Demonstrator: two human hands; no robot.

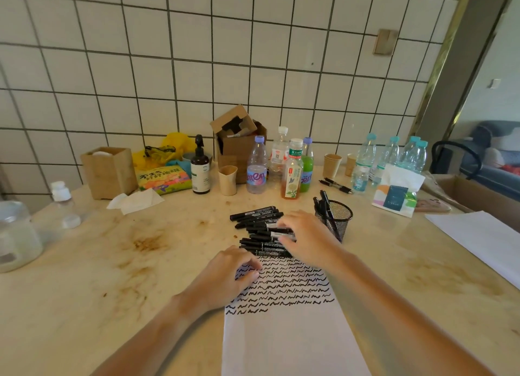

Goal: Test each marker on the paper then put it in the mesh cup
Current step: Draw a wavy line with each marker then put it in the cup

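Note:
A pile of several black markers (257, 225) lies on the table just beyond a white paper sheet (289, 339) covered with rows of black squiggles. My right hand (305, 233) reaches over the right side of the pile, its fingers curled around one marker there. My left hand (228, 274) rests with bent fingers on the paper's upper left corner, holding nothing. A black mesh cup (336, 216) with several markers standing in it sits to the right of the pile, close beside my right hand.
Bottles (257, 166), paper cups (332, 164), a pump bottle (200, 170), a cardboard box (239, 139) and a wooden box (108, 171) line the back along the tiled wall. A tissue pack (398, 191) and more white paper (484, 237) lie to the right. A jar (15, 235) stands far left.

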